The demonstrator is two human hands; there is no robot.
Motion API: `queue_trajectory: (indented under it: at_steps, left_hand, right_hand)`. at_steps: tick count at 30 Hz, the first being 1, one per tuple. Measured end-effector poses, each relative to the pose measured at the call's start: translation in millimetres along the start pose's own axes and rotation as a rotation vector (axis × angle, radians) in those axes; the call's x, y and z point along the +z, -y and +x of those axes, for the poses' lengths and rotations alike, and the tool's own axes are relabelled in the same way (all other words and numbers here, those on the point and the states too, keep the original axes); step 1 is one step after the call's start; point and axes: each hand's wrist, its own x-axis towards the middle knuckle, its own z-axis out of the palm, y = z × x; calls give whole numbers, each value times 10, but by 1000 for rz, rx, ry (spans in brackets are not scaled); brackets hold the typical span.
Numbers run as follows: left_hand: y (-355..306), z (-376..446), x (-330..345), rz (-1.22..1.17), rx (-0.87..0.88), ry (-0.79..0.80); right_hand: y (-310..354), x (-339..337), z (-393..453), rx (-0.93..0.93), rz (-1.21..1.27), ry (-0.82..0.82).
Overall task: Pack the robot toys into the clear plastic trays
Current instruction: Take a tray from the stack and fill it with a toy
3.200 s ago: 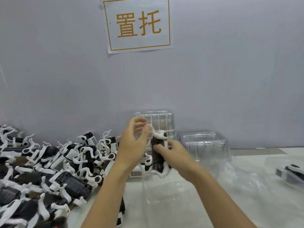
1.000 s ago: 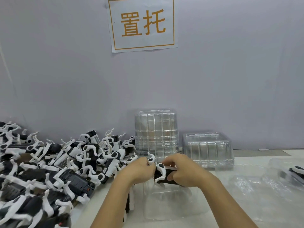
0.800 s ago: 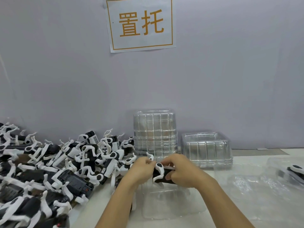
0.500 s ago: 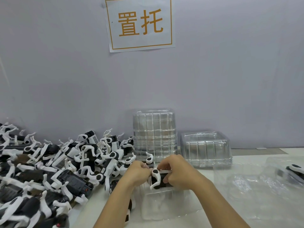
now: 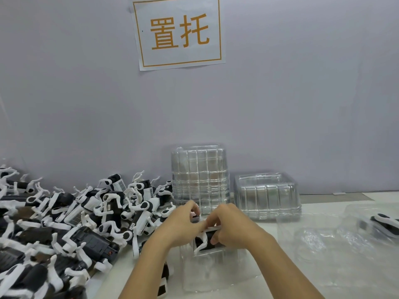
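Head view: both hands grip one robot toy [image 5: 207, 239] just above the clear tray [image 5: 212, 270]; the right hand [image 5: 232, 226] curls over its top, and the left hand [image 5: 180, 223] seemingly pinches its end. The person should keep it level, legs tucked, and lower it squarely.

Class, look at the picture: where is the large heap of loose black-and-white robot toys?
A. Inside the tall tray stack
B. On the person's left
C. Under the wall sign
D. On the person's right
B: the heap of robot toys covers the table left of both hands, beside the tall tray stack.
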Motion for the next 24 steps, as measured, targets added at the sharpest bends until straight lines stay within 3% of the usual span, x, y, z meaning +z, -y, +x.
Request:
queue_trajectory:
  at_steps: [3, 6, 10, 17, 24]
  left_hand:
    - [-3, -18, 31, 107, 16, 104]
    - [20, -25, 21, 148, -11, 104]
    - [15, -36, 16, 165, -8, 116]
    - [14, -44, 4, 199, 13, 128]
    - [-15, -33, 57, 193, 72, 13]
  right_hand:
    - [-15, -72, -31, -2, 10, 2]
    - [-60, -265, -96, 79, 10, -28]
    - [-152, -488, -191, 222, -115, 98]
    - [-161, -399, -106, 160, -54, -157]
    - [-267, -259, -73, 197, -15, -143]
